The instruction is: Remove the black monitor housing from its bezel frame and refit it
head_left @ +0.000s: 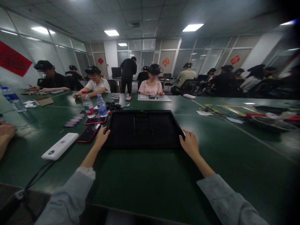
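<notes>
A shallow, black, rectangular tray (122, 132) with a raised rim is in front of me on the green table; I cannot tell whether it rests fully on the top. Two thin rods and a dark block show inside it, toward the far side. My left hand (102, 137) grips its left edge, fingers closed around the rim. On the opposite side, my right hand (190, 143) holds the right edge, with the thumb on the inner side. Just left of my left hand lie a dark phone with a red case (89, 133) and a second red-edged phone (96, 120).
A white power bank (60, 146) with a cable lies on the green table (145, 181) at left. Two bottles, one red-capped (88, 104) and one blue-labelled (102, 105), stand behind the phones. Wires (225, 110) and a round pan (274, 123) are at right. Another person's hand (6, 132) is far left.
</notes>
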Demonstrator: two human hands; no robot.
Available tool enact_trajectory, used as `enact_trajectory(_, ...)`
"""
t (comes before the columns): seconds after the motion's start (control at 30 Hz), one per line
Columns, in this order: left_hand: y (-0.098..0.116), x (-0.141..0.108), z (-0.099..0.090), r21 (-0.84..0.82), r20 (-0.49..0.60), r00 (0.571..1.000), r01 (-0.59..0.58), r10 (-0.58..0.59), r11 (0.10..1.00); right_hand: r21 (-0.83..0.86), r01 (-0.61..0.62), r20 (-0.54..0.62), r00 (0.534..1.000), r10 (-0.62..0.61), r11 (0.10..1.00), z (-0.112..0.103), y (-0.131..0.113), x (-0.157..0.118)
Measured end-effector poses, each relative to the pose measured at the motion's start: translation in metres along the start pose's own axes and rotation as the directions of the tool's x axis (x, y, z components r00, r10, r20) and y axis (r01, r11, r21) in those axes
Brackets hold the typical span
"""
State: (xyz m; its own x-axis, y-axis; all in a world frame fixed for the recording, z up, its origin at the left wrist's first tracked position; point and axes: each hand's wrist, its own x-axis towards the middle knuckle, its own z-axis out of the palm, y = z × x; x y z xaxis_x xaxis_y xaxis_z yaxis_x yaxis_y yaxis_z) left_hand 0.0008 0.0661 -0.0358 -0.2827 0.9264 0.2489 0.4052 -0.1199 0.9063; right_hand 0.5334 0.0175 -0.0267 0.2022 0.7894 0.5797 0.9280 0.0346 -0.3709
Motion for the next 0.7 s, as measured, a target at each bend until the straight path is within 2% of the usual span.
enact_trajectory(0.1, 0.002, 0.0, 0.0, -0.083, -0.003, 0.998, 0.056, -0.056, 0.995, 0.119, -0.135, 0.103, 0.987, 0.123, 0.984, 0.008, 0.014, 0.001)
enact_trajectory(0.23, 0.009, 0.0, -0.008, -0.181, -0.012, 0.989, 0.141, -0.145, 0.973, 0.203, -0.256, 0.151, 0.962, 0.229, 0.945, 0.006, 0.019, 0.001)
enact_trajectory(0.43, 0.018, -0.003, -0.028, -0.235, 0.028, 0.971, 0.238, -0.238, 0.943, 0.347, -0.223, 0.292, 0.949, 0.121, 0.911, -0.009, 0.017, 0.001)
enact_trajectory(0.5, 0.019, -0.005, -0.031, -0.219, 0.037, 0.972, 0.235, -0.232, 0.947, 0.441, -0.298, 0.344, 0.927, 0.147, 0.847, -0.01, 0.015, 0.004)
enact_trajectory(0.63, 0.022, -0.009, -0.031, -0.21, 0.039, 0.969, 0.246, -0.243, 0.946, 0.617, -0.536, 0.517, 0.828, 0.216, 0.576, -0.011, 0.006, 0.013)
enact_trajectory(0.7, 0.023, -0.009, -0.03, -0.219, 0.035, 0.967, 0.254, -0.252, 0.942, 0.643, -0.587, 0.562, 0.798, 0.217, 0.492, -0.013, 0.0, 0.015)
